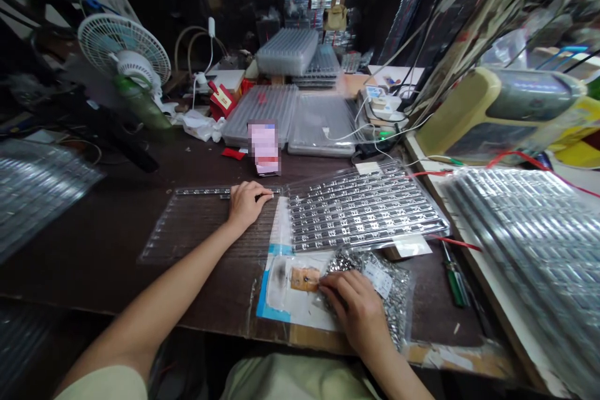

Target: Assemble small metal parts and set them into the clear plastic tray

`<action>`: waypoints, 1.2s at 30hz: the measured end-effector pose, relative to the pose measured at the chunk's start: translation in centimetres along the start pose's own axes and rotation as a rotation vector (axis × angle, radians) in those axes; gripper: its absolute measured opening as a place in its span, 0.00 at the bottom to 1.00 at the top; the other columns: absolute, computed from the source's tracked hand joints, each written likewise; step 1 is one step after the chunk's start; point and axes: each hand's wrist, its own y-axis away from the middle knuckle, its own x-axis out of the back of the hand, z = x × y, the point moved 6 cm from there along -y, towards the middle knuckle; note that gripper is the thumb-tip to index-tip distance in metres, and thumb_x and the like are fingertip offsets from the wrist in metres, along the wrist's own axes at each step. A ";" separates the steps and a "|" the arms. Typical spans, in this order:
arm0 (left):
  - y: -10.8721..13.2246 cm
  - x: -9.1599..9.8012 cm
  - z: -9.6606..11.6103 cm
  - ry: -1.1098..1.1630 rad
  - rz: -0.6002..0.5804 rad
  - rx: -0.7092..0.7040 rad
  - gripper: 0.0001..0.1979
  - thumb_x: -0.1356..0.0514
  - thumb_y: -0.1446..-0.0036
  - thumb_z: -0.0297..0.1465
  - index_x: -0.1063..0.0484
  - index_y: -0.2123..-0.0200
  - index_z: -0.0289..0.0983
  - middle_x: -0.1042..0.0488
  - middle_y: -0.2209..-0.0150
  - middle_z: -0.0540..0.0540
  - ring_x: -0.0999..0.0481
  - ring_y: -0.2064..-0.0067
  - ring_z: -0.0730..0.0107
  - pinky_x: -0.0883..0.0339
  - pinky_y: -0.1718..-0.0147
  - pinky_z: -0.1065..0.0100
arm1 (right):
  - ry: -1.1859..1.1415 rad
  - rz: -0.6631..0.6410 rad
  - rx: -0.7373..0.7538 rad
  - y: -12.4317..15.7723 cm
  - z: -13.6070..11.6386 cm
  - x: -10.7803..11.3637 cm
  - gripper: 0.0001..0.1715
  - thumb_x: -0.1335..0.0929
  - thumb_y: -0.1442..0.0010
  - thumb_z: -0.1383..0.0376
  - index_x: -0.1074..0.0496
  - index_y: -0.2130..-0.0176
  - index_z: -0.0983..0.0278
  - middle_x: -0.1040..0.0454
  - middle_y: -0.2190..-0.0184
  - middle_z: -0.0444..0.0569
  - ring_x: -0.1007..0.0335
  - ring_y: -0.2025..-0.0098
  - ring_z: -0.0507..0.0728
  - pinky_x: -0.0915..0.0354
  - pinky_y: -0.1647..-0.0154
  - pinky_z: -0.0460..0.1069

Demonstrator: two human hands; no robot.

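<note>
My left hand (248, 203) is closed in a pinch at the back edge of a clear ribbed tray (187, 228), beside a row of small metal parts (201, 191). What it pinches is too small to name. My right hand (354, 303) has its fingertips together at the right edge of a small orange-brown block (304, 279), which lies on a white and blue sheet (323, 319). Anything between those fingertips is hidden. A clear bag of small metal parts (398, 300) lies under and beside my right hand. Behind it sits a tray filled with rows of metal parts (365, 206).
A phone (265, 147) stands behind the trays. Stacked clear trays (285, 53) rise at the back. On the left are a fan (124, 53) and more trays (42, 184). A green-handled screwdriver (454, 284), red wire and ribbed trays (529, 231) are on the right.
</note>
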 end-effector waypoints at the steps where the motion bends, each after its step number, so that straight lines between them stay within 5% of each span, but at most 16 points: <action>1: 0.1 0.3 -0.3 -0.030 -0.006 -0.006 0.07 0.39 0.43 0.35 0.21 0.66 0.43 0.23 0.63 0.47 0.30 0.60 0.61 0.46 0.56 0.59 | 0.016 -0.008 -0.005 -0.1 0.0 -0.2 0.08 0.36 0.37 0.66 0.28 0.66 0.60 0.25 0.70 0.45 0.31 0.67 0.52 0.39 0.66 0.48; 6: -0.2 1.1 1.2 -0.126 0.027 -0.057 0.08 0.41 0.42 0.35 0.21 0.66 0.42 0.24 0.63 0.45 0.31 0.58 0.59 0.47 0.56 0.57 | 0.043 0.003 -0.020 -0.6 -0.7 -1.5 0.10 0.34 0.38 0.61 0.27 0.69 0.59 0.26 0.73 0.43 0.34 0.69 0.53 0.44 0.65 0.50; 12: -1.7 -1.3 6.1 0.066 -0.090 -0.127 0.05 0.39 0.44 0.34 0.22 0.69 0.42 0.21 0.65 0.47 0.28 0.61 0.61 0.47 0.54 0.55 | 0.081 0.014 -0.041 -0.8 -0.7 -2.9 0.06 0.32 0.39 0.61 0.23 0.66 0.55 0.25 0.70 0.42 0.34 0.66 0.52 0.45 0.63 0.50; 18: -1.8 -0.5 5.7 0.158 -0.087 -0.035 0.05 0.41 0.44 0.30 0.24 0.69 0.39 0.21 0.67 0.46 0.25 0.62 0.62 0.38 0.56 0.59 | 0.079 0.001 -0.050 -0.6 -0.3 -3.0 0.05 0.31 0.40 0.61 0.23 0.65 0.53 0.25 0.69 0.42 0.35 0.66 0.52 0.45 0.63 0.51; 23: 3.4 1.8 4.3 0.693 -0.214 0.180 0.13 0.45 0.41 0.36 0.29 0.55 0.37 0.23 0.64 0.45 0.23 0.69 0.69 0.31 0.71 0.70 | 0.102 -0.037 -0.065 -0.7 -0.4 -3.5 0.06 0.32 0.39 0.62 0.23 0.64 0.52 0.26 0.69 0.43 0.36 0.65 0.53 0.45 0.63 0.51; 28: 10.4 1.4 4.6 0.974 -0.409 0.416 0.16 0.41 0.44 0.41 0.27 0.59 0.35 0.25 0.76 0.48 0.25 0.74 0.71 0.30 0.74 0.71 | 0.218 -0.080 -0.004 -0.3 0.2 -2.2 0.14 0.35 0.37 0.65 0.27 0.52 0.55 0.25 0.59 0.46 0.36 0.59 0.57 0.44 0.58 0.53; 31: 12.5 0.6 5.4 0.965 -0.364 0.414 0.13 0.38 0.47 0.38 0.26 0.61 0.35 0.24 0.73 0.47 0.24 0.73 0.71 0.29 0.73 0.71 | 0.362 -0.139 0.109 0.7 0.9 -0.8 0.20 0.38 0.38 0.71 0.31 0.47 0.59 0.27 0.51 0.47 0.39 0.50 0.59 0.43 0.54 0.54; 36: 13.1 -0.3 7.6 0.711 -0.223 0.199 0.06 0.39 0.46 0.29 0.23 0.64 0.38 0.23 0.65 0.45 0.24 0.65 0.69 0.29 0.69 0.71 | 0.406 -0.176 0.164 2.1 1.6 0.5 0.17 0.38 0.39 0.73 0.29 0.52 0.62 0.26 0.56 0.49 0.36 0.56 0.57 0.43 0.55 0.52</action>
